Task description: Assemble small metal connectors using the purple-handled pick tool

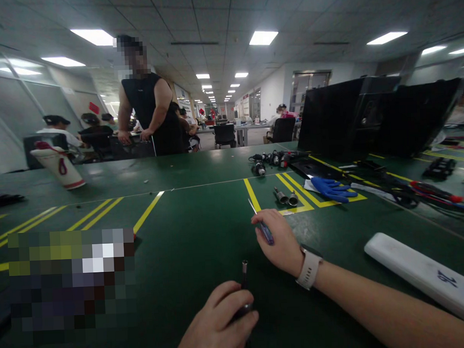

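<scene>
Near the bottom centre of the head view, my left hand point(221, 318) is closed around a dark, slim cylindrical part point(244, 272) with a metal tip that points up and away. Its lower end is mostly hidden by my fingers. To the right and farther forward, my right hand point(278, 241) grips a small screwdriver point(267, 234) with a purplish handle, its thin shaft angled up to the left. Just beyond that hand, two metal connector shells point(287, 196) rest on the green table point(188, 232), inside yellow tape lines. The two held items are apart.
Behind the shells lie several cable connectors point(268, 161) and a blue glove point(330, 188). A white bar point(424, 273) lies at right, near tangled cables point(404, 197). Two black cases point(335, 120) stand behind. At left are a paper cup point(60, 168) and a standing person point(150, 108).
</scene>
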A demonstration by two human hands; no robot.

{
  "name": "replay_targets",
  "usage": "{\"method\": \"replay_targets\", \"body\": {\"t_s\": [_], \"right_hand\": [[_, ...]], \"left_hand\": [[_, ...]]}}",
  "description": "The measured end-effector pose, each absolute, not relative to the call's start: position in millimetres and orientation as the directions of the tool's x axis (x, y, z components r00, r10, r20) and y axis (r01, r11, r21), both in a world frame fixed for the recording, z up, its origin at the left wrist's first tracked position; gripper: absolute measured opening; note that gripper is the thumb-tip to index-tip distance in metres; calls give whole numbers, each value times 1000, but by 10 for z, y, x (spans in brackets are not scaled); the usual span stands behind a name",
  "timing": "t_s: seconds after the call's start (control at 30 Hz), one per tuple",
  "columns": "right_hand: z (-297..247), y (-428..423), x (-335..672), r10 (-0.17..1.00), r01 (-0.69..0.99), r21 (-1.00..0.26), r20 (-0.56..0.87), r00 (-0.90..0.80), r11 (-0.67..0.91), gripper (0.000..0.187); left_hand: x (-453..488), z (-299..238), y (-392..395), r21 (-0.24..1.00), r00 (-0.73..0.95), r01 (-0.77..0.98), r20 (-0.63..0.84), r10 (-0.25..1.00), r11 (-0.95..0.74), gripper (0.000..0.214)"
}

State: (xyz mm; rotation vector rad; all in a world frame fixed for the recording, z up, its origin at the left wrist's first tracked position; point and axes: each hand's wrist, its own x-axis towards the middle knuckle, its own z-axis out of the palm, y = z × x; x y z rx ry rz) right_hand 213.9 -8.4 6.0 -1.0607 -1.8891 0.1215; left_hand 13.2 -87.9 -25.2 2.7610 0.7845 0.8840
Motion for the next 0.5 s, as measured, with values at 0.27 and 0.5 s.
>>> {"method": "replay_targets", "body": {"t_s": [0.27,0.5], "right_hand": [[617,-263,2325,820,132,-810,554,-143,571,28],[702,-437,2287,601,73,-992,4,-799,104,34]], "left_hand": [[191,65,-862,798,267,439,323,908,-412,20],[171,199,-786,985,18,167,-52,998,49,22]]}}
